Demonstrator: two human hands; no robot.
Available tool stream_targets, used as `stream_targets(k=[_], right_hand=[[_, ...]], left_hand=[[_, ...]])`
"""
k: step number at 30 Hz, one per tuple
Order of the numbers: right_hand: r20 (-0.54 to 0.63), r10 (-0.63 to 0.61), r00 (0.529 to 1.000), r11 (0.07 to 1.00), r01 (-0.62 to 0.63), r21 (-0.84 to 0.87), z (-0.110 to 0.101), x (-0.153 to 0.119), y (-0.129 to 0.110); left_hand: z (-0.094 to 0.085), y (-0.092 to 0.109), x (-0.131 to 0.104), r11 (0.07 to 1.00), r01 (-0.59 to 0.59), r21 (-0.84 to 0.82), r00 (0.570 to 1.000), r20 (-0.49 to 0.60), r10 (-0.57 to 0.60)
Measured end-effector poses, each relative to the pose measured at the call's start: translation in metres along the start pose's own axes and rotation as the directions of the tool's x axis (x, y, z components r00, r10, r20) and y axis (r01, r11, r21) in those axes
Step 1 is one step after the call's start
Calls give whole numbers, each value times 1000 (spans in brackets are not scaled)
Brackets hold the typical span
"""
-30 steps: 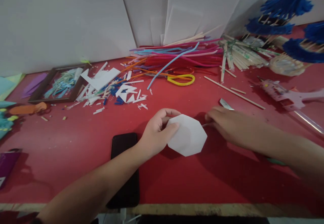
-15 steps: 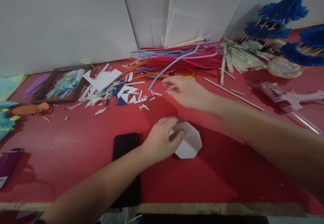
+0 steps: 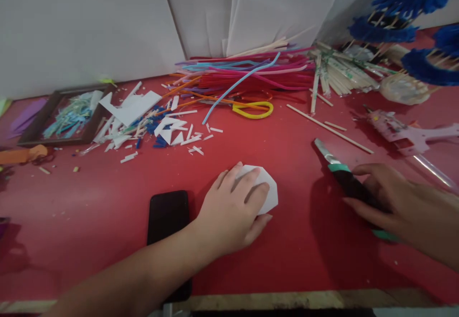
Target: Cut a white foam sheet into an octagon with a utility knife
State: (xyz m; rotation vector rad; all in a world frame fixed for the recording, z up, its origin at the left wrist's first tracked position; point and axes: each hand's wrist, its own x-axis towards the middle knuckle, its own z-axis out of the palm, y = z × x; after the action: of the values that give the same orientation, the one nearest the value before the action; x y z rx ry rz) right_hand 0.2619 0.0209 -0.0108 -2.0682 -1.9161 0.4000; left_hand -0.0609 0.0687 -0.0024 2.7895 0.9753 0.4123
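Note:
My left hand (image 3: 229, 209) lies over a white many-sided piece of card (image 3: 269, 197) on the red table, its fingers spread across the left part of the card. The card's right edge shows beyond the fingertips. To the right, my right hand (image 3: 394, 200) is closed around a utility knife (image 3: 353, 183) with a black and teal handle. The knife's metal tip points up and left, apart from the card. Part of a black phone (image 3: 168, 216) is covered by my left forearm.
Yellow-handled scissors (image 3: 253, 110) lie before a heap of coloured pipe cleaners (image 3: 251, 78). White paper scraps (image 3: 134, 106) and a brown frame (image 3: 59, 140) are at the left. A pink glue gun (image 3: 405, 133) and blue fringed models (image 3: 383, 30) stand at the right.
My right hand has moved from beside the scissors to the right, and now holds the utility knife. My left hand has flattened onto the card. The view has shifted slightly.

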Motion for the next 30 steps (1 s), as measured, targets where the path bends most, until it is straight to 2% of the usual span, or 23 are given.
stream_targets(k=[3,6,9,13,17,25,30], right_hand=[[-32,38,999,999,-38,23,7,-10,-12],[21,-46,999,983,42,179,7,-19,-36],[99,-143,985,928,99,358,3,-27,-61],[135,-154,979,890,78,449,0,-30,-82],[136,-207,969,886,127,447,4,-28,-83],[112,-267,957,879,195,436,9,-27,-83],[118,-258,959,881,183,436,7,-25,-84]], left_hand=[[0,-2,1,997,-76,-30,996,38,77],[-3,0,1,994,-105,-35,991,85,108],[-5,3,2,994,-101,-34,989,109,104],[-4,2,4,982,-160,-95,982,83,168],[-1,-1,5,969,-182,-170,979,63,194],[2,-2,4,966,-169,-198,982,52,182],[3,-2,4,966,-174,-190,982,38,184]])
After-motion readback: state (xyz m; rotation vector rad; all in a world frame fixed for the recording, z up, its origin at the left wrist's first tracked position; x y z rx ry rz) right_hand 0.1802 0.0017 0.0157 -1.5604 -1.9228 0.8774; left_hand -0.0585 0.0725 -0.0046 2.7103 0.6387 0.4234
